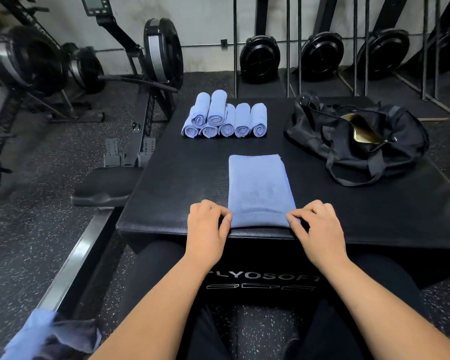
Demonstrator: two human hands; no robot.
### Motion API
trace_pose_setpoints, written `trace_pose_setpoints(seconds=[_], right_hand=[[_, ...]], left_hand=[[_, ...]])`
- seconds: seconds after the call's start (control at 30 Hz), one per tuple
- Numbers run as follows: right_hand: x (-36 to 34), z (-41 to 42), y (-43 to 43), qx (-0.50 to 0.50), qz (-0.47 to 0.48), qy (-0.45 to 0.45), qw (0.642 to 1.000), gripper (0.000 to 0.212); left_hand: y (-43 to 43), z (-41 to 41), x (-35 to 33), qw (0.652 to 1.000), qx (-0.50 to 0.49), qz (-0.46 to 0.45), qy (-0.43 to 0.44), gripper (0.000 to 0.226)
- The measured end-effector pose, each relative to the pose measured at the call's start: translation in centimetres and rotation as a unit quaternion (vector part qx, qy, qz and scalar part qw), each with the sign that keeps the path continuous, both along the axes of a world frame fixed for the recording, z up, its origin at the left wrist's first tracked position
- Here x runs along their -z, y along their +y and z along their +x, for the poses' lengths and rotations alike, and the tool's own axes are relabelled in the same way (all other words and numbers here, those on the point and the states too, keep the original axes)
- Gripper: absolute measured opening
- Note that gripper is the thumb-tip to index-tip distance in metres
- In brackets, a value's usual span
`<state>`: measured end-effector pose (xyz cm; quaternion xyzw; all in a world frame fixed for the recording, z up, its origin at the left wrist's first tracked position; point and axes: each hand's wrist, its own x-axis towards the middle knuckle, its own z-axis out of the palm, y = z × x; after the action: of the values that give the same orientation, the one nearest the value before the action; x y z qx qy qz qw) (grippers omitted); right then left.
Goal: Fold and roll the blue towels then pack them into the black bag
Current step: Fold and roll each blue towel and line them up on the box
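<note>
If the two near corners do not turn over together, the roll could come out slanted, since the folded towel is long and narrow and lies lengthwise away from the person. A loose first turn is the other risk, I'd judge. Soft cloth slackens, and a fat roll would neither match the rolled towels stacked at the far end of the tabletop nor pack tidily into the black bag lying unzipped on the right. The towel's near edge sits right at the tabletop's lip, so it could slip off. Both hands are closed small, fingers curled: the left hand pinches the near left corner, and the right hand pinches the near right corner.
</note>
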<state>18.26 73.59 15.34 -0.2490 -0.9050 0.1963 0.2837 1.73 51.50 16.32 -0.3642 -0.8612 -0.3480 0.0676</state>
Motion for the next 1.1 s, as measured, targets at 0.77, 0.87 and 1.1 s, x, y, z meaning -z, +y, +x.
trace_pose_setpoints(seconds=[0.77,0.87,1.1], right_hand=[[0.7,0.2,0.4,-0.064,0.096,-0.002,0.993,0.032],[0.7,0.1,0.8,-0.06,0.054,-0.012,0.997,0.03],[-0.2,0.2,1.3,-0.058,-0.036,0.006,0.998,0.025]], left_hand=[[-0.6,-0.6,0.8,0.996,0.067,-0.008,0.053,0.028],[-0.6,-0.7,0.9,0.998,0.058,0.002,0.028,0.027],[-0.6,-0.7,0.1,0.994,0.028,0.047,-0.097,0.021]])
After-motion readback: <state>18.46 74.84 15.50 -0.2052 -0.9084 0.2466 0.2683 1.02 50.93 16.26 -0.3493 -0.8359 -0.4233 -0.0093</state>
